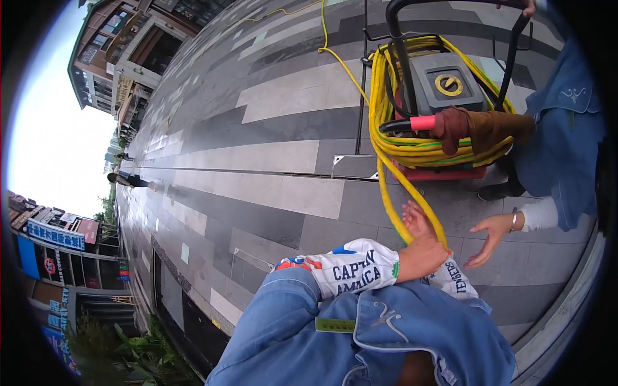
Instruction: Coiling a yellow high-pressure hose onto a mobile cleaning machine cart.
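My left hand (423, 259) reaches across my right wrist, with its fingers curled near the white sleeve cover and a yellow-green cable loop (392, 205); exactly what it grips is hidden. My right hand (416, 218) shows behind the cable strands, its fingers apart and slightly bent. The loop runs up to thick cable coils (434, 150) wound around a grey and red wheeled machine (446, 79) with a black tubular handle (512, 58). A black hose or grip with a red band (422, 123) and brown cloth wrapping (497, 131) lies across the coils.
A co-worker's open hand (492, 236) is right of mine; their other hand (529, 6) is at the machine's handle. A thin yellow cable (345, 67) trails over the grey paving (280, 193). A narrow drain slot, planter greenery (149, 345), a distant walker (129, 181) and shopfronts lie leftward.
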`<state>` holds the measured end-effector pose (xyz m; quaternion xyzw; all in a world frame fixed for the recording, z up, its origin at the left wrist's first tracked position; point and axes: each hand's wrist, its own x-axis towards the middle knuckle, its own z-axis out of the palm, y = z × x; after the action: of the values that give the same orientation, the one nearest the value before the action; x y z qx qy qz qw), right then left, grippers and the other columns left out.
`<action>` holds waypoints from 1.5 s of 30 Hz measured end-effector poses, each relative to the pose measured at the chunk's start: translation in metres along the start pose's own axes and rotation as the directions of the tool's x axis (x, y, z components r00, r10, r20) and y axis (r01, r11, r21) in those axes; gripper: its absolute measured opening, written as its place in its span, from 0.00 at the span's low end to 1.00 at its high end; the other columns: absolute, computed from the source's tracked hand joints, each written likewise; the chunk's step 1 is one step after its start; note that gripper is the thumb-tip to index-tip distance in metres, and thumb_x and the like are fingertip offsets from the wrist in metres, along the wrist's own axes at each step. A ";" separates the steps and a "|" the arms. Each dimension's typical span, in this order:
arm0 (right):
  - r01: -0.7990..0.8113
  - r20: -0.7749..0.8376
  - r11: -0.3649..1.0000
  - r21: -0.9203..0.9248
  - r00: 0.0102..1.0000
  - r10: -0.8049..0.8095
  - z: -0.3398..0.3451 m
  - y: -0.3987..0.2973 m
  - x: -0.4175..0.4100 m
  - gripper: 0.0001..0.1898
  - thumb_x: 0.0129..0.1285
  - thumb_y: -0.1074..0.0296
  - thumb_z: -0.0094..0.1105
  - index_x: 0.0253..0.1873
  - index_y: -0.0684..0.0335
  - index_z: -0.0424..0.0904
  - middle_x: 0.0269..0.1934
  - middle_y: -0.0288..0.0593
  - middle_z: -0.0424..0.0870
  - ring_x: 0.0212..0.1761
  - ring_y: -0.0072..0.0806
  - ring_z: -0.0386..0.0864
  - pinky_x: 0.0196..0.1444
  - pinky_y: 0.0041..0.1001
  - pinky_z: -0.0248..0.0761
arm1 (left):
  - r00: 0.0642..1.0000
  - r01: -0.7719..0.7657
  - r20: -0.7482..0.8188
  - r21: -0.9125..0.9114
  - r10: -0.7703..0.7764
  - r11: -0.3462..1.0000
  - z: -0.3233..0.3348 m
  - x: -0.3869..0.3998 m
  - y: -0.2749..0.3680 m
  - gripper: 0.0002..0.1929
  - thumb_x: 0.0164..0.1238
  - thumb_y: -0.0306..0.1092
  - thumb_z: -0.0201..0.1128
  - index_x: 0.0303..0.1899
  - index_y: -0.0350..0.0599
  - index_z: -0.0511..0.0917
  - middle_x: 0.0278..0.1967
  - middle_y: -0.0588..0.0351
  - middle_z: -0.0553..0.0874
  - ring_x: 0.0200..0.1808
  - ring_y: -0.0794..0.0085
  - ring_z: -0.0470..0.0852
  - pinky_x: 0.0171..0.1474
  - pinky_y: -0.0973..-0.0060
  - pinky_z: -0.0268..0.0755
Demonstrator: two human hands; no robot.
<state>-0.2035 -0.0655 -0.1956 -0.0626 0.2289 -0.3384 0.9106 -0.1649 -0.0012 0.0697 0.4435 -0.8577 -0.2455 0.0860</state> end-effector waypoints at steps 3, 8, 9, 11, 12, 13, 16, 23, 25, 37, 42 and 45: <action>0.446 0.231 0.620 -0.645 0.888 -0.398 0.050 0.033 -0.008 0.36 0.64 0.71 0.62 0.74 0.57 0.55 0.70 0.51 0.63 0.60 0.32 0.74 0.56 0.29 0.74 | 0.999 0.045 -0.026 0.012 -0.045 0.999 0.011 0.006 0.012 0.07 0.52 0.32 0.63 0.24 0.38 0.82 0.22 0.45 0.83 0.26 0.52 0.85 0.31 0.57 0.76; 0.656 0.634 -0.124 -0.744 0.636 -0.440 0.128 0.020 -0.022 0.20 0.64 0.71 0.63 0.61 0.63 0.74 0.63 0.51 0.72 0.65 0.41 0.72 0.68 0.37 0.63 | 0.979 0.191 0.063 0.032 -0.192 0.981 0.005 0.002 0.027 0.14 0.53 0.33 0.65 0.38 0.33 0.79 0.24 0.44 0.83 0.25 0.52 0.85 0.30 0.58 0.77; 0.690 0.638 -0.012 -0.724 0.663 -0.392 0.138 0.023 -0.023 0.16 0.64 0.71 0.63 0.56 0.64 0.77 0.60 0.50 0.76 0.65 0.41 0.72 0.69 0.38 0.62 | 0.971 0.233 0.055 -0.011 -0.233 0.972 -0.001 0.004 0.029 0.17 0.53 0.36 0.67 0.39 0.31 0.79 0.27 0.43 0.83 0.29 0.52 0.85 0.33 0.59 0.77; 0.726 0.670 0.170 -0.666 0.683 -0.292 0.149 0.027 -0.033 0.09 0.64 0.72 0.63 0.48 0.65 0.81 0.52 0.47 0.82 0.62 0.40 0.75 0.69 0.38 0.61 | 0.938 0.344 0.067 -0.065 -0.340 0.937 -0.017 0.007 0.032 0.23 0.53 0.42 0.70 0.42 0.29 0.77 0.33 0.42 0.84 0.37 0.53 0.85 0.41 0.60 0.77; 0.737 0.695 0.235 -0.633 0.676 -0.246 0.150 0.029 -0.043 0.07 0.64 0.73 0.63 0.45 0.64 0.81 0.48 0.45 0.84 0.59 0.39 0.77 0.69 0.38 0.62 | 0.961 0.274 -0.027 -0.018 -0.275 0.962 -0.025 0.005 0.031 0.25 0.52 0.45 0.70 0.42 0.31 0.78 0.37 0.42 0.83 0.42 0.54 0.84 0.46 0.59 0.75; 0.758 0.727 0.297 -0.581 0.647 -0.231 0.152 0.030 -0.052 0.04 0.64 0.74 0.62 0.42 0.64 0.81 0.44 0.43 0.86 0.56 0.38 0.79 0.68 0.39 0.63 | 0.969 0.204 -0.149 0.046 -0.195 0.978 -0.033 0.002 0.029 0.27 0.51 0.48 0.71 0.43 0.32 0.78 0.41 0.41 0.82 0.47 0.54 0.82 0.50 0.59 0.73; 0.425 0.461 0.451 -0.785 0.887 -0.033 0.146 0.008 -0.106 0.06 0.70 0.69 0.55 0.42 0.63 0.81 0.47 0.43 0.85 0.58 0.35 0.79 0.68 0.40 0.63 | 0.805 0.159 -0.592 0.146 -0.042 0.976 -0.048 -0.029 0.002 0.28 0.51 0.51 0.70 0.50 0.42 0.79 0.50 0.45 0.79 0.54 0.53 0.75 0.59 0.58 0.64; 0.382 0.546 0.868 -0.318 0.822 -0.161 0.188 -0.031 -0.201 0.20 0.74 0.47 0.44 0.42 0.57 0.77 0.48 0.48 0.83 0.65 0.49 0.72 0.72 0.56 0.50 | 0.653 0.056 0.404 -0.869 -0.641 -0.492 0.000 -0.112 -0.162 0.37 0.66 0.53 0.64 0.62 0.26 0.65 0.50 0.39 0.80 0.49 0.49 0.83 0.51 0.57 0.78; 0.391 0.574 0.856 -0.339 0.807 -0.141 0.202 -0.026 -0.226 0.22 0.75 0.44 0.40 0.40 0.56 0.77 0.45 0.46 0.84 0.61 0.48 0.75 0.72 0.57 0.49 | 0.876 -0.290 0.217 -0.478 -0.431 -0.829 0.041 -0.080 -0.199 0.34 0.66 0.53 0.64 0.60 0.29 0.68 0.48 0.44 0.82 0.46 0.54 0.84 0.50 0.58 0.80; 0.437 -0.194 0.889 -0.134 0.868 -0.456 0.141 -0.101 -0.252 0.21 0.74 0.42 0.43 0.34 0.51 0.67 0.21 0.26 0.61 0.21 0.18 0.63 0.36 0.29 0.70 | 0.677 -0.607 0.123 -0.463 -0.726 -0.645 0.045 -0.163 -0.185 0.13 0.72 0.45 0.60 0.33 0.52 0.69 0.18 0.70 0.64 0.17 0.84 0.62 0.26 0.80 0.59; 0.343 0.257 0.926 0.158 0.891 -0.374 0.170 -0.100 -0.207 0.20 0.74 0.43 0.45 0.42 0.56 0.70 0.23 0.25 0.59 0.21 0.13 0.61 0.33 0.23 0.66 | 0.638 -0.735 -0.456 -0.602 -0.621 -0.313 -0.080 -0.253 -0.076 0.12 0.80 0.45 0.48 0.36 0.51 0.67 0.17 0.68 0.66 0.18 0.81 0.68 0.30 0.76 0.69; 0.358 0.263 0.881 0.309 0.858 -0.441 0.195 -0.115 -0.205 0.19 0.74 0.46 0.47 0.43 0.59 0.71 0.24 0.26 0.60 0.23 0.12 0.63 0.32 0.21 0.65 | 0.617 -0.787 -0.733 -0.574 -0.287 -0.227 -0.096 -0.288 -0.021 0.09 0.79 0.41 0.50 0.39 0.48 0.66 0.19 0.61 0.75 0.28 0.70 0.84 0.45 0.64 0.80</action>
<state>-0.3181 -0.0292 0.0855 -0.0491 0.0128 -0.5323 0.8451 0.0560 0.1868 0.1618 0.0375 -0.3302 -0.5804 0.7434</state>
